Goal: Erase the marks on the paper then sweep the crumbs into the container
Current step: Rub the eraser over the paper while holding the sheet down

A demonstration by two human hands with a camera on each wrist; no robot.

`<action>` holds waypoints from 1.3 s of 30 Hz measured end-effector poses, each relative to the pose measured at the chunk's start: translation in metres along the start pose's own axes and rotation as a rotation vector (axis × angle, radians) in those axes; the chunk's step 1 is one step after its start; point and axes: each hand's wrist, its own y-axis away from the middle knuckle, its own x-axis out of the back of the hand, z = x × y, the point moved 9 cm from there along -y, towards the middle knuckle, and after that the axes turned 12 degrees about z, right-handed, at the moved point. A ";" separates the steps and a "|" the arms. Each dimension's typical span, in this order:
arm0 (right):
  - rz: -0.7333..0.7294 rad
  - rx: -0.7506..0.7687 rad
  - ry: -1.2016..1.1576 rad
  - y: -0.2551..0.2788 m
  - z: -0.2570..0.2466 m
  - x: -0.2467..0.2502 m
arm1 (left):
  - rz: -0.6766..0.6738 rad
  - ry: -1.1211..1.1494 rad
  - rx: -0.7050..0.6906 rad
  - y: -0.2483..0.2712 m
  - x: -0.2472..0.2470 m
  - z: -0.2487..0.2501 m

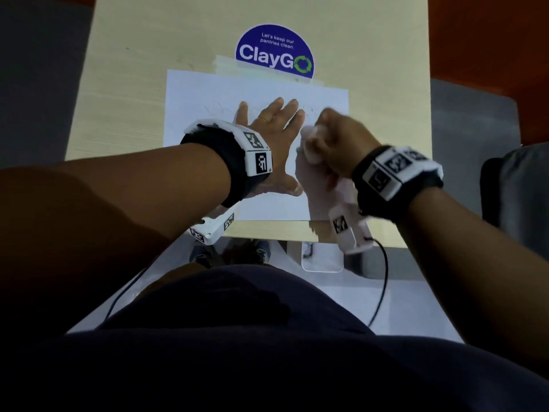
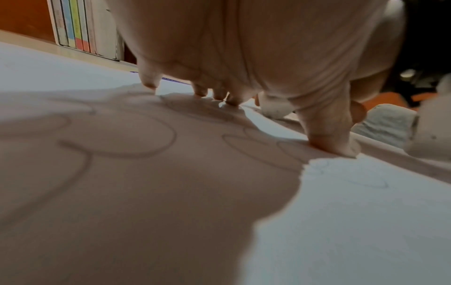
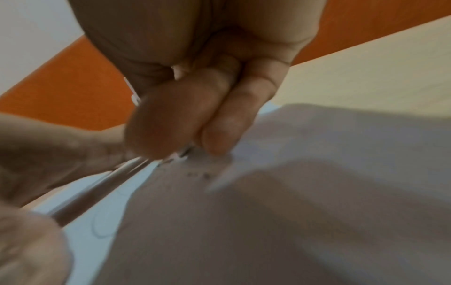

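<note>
Erasing stage, centre of frame: left hand (image 1: pixel 274 135) lies flat, fingers spread, pinning the white rectangular paper sheet (image 1: pixel 208 114) to the pale wooden worktop (image 1: pixel 148 55). Right hand (image 1: pixel 332 144), its grip curled, pinches a small blurred eraser (image 3: pixel 182 157). Looping pencil marks (image 2: pixel 136 135) remain; sweeping not begun; container not identifiable.

**What the person wears**

Bare forearms end in black wrist straps carrying white blocky camera housings printed with black-and-white square markers. A thin gold ring (image 1: pixel 263 118) sits on the left hand (image 1: pixel 273 138). Black cables trail down; dark clothing covers the torso.
</note>
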 end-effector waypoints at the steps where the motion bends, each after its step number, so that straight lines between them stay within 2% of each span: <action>1: 0.039 -0.009 -0.018 -0.008 -0.002 0.006 | -0.003 0.000 0.003 -0.001 0.000 -0.001; 3: 0.025 -0.003 -0.020 -0.002 0.001 0.003 | -0.009 -0.001 0.004 -0.001 0.001 -0.001; 7: -0.111 -0.006 -0.010 0.030 0.009 -0.013 | -0.006 -0.005 -0.003 0.001 0.000 -0.001; 10: 0.019 0.003 0.053 -0.011 -0.001 0.003 | 0.001 0.007 -0.001 0.001 -0.001 -0.001; 12: 0.054 -0.012 0.048 -0.021 -0.002 0.008 | 0.001 0.008 -0.003 0.000 -0.001 0.000; 17: -0.174 -0.026 -0.011 0.024 0.013 -0.017 | -0.019 -0.007 -0.003 -0.001 -0.003 -0.002; 22: 0.041 -0.005 0.030 -0.024 -0.005 0.007 | -0.014 0.004 0.000 -0.001 -0.002 -0.001; 27: -0.170 -0.016 -0.010 0.033 0.012 -0.016 | -0.025 0.002 -0.003 0.000 -0.003 -0.001; 30: 0.003 -0.007 0.049 -0.006 0.003 0.004 | -0.037 0.007 -0.003 -0.001 -0.004 -0.001; 32: 0.062 -0.031 0.022 -0.015 0.002 0.011 | -0.036 0.008 -0.007 -0.002 -0.003 -0.001; 33: 0.042 -0.025 0.013 -0.008 0.005 0.007 | -0.034 0.009 -0.009 -0.001 -0.003 -0.001; 36: -0.141 -0.013 -0.004 0.031 0.012 -0.012 | -0.030 -0.004 -0.004 0.000 -0.002 -0.002; 37: -0.150 -0.013 -0.011 0.031 0.012 -0.012 | -0.030 -0.004 -0.004 0.000 -0.002 -0.001; 39: -0.044 -0.006 0.020 0.006 0.007 -0.003 | -0.023 -0.005 -0.005 0.001 0.000 0.000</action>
